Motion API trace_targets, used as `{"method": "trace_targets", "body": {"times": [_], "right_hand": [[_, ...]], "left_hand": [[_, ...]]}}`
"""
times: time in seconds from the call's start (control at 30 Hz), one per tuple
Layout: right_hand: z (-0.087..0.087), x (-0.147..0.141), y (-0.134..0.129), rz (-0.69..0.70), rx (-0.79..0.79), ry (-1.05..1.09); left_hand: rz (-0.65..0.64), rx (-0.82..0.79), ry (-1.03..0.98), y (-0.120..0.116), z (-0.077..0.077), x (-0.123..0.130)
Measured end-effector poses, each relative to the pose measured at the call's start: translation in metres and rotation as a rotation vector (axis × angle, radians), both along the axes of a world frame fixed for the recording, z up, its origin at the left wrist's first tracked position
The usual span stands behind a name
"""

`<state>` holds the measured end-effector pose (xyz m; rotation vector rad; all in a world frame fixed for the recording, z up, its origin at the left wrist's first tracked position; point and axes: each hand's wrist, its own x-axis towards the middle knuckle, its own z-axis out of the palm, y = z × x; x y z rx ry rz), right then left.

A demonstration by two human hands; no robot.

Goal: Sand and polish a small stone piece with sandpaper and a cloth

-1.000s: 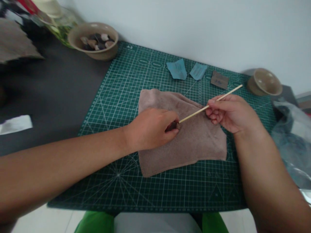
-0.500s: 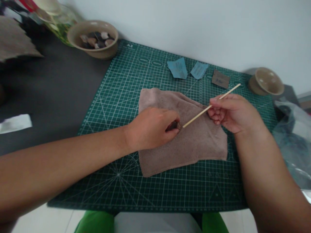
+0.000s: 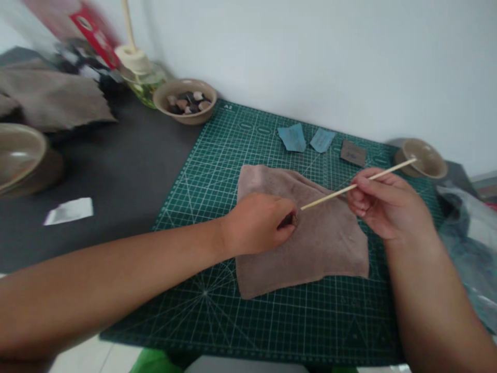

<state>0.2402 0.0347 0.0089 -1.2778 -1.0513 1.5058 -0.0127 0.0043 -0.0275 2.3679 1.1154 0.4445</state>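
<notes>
My left hand (image 3: 258, 225) rests on a folded taupe towel (image 3: 330, 243) and pinches a small dark stone (image 3: 289, 221) against the cloth. My right hand (image 3: 388, 204) holds a thin wooden stick (image 3: 349, 186) between its fingers, above the towel's right part. The stick slants down to the left, and its lower tip stops just short of the stone. Under the towel lies a green gridded cutting mat (image 3: 310, 321).
Two blue paper pieces (image 3: 292, 138) and a brown paper piece (image 3: 353, 153) lie on the mat's far side. A bowl of stones (image 3: 185, 101) stands beyond it, with a glass jar (image 3: 143, 88) behind. Other bowls (image 3: 425, 158) and a plastic bag (image 3: 469, 243) sit nearby.
My view has swung left, so everything sits further right and lower, and a bowl has come in at the left edge. The stick's tip stays close to the stone.
</notes>
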Motion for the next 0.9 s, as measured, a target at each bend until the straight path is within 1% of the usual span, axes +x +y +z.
{"method": "trace_targets", "body": {"times": [0.1, 0.17, 0.23, 0.3, 0.37, 0.43, 0.47, 0.5, 0.57, 0.7, 0.77, 0.8, 0.9], "right_hand": [[0.015, -0.006, -0.002, -0.132, 0.135, 0.015], [0.031, -0.016, 0.001, -0.173, 0.210, 0.021], [0.050, -0.033, 0.010, -0.187, 0.291, -0.007], [0.070, -0.057, 0.023, -0.178, 0.411, -0.039], [0.087, -0.090, 0.041, -0.088, 0.515, -0.045], [0.100, -0.129, 0.060, -0.043, 0.634, -0.058], [0.104, -0.150, 0.070, 0.010, 0.660, -0.081], [0.107, -0.171, 0.080, 0.057, 0.684, -0.105], [0.110, -0.212, 0.100, 0.103, 0.715, -0.117], [0.109, -0.286, 0.137, 0.187, 0.736, -0.250], [0.106, -0.314, 0.156, 0.220, 0.767, -0.354], [0.104, -0.326, 0.165, 0.214, 0.794, -0.395], [0.097, -0.351, 0.185, 0.221, 0.839, -0.544]], "left_hand": [[-0.004, 0.015, 0.013, 0.000, 0.000, 0.000], [-0.013, 0.029, 0.016, 0.000, -0.001, 0.000], [-0.019, 0.041, 0.013, 0.000, -0.001, 0.001], [-0.017, 0.048, 0.025, -0.001, -0.002, 0.002], [-0.011, 0.058, 0.039, -0.001, -0.001, 0.002], [-0.010, 0.075, 0.046, -0.002, -0.001, 0.002], [-0.014, 0.082, 0.047, -0.002, -0.001, 0.002], [-0.019, 0.084, 0.047, -0.002, -0.002, 0.002], [-0.045, 0.076, 0.046, -0.001, -0.005, 0.002], [-0.083, 0.062, 0.041, 0.001, -0.013, 0.007], [-0.097, 0.059, 0.034, 0.002, -0.015, 0.009], [-0.096, 0.060, 0.032, 0.001, -0.015, 0.010], [-0.100, 0.060, 0.028, 0.001, -0.016, 0.012]]}}
